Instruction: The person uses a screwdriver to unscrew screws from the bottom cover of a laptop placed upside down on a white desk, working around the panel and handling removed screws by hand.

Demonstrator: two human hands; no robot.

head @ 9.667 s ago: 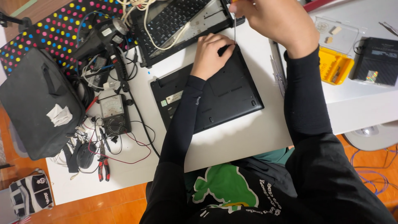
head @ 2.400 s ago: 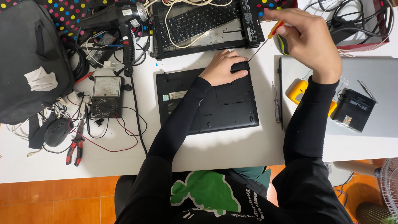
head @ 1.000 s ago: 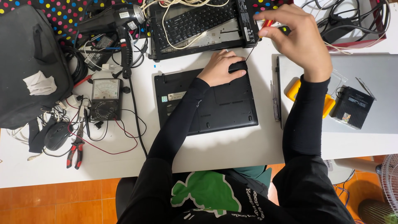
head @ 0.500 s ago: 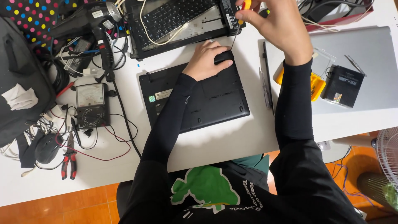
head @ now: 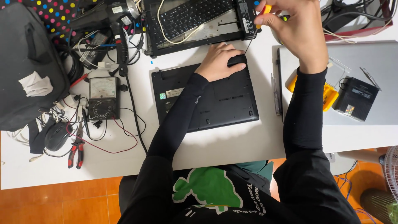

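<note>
Fingers of the right hand (head: 300, 31) were closed around a screwdriver (head: 255, 29), its orange handle pinched high and its thin shaft slanting down-left toward the far right corner of the laptop (head: 207, 97), which lay upside down on the table (head: 232, 143). Beside the tip, the left hand (head: 217, 62) was laid on that corner, fingers curled together, gripping nothing separate. The left hand was nearer.
</note>
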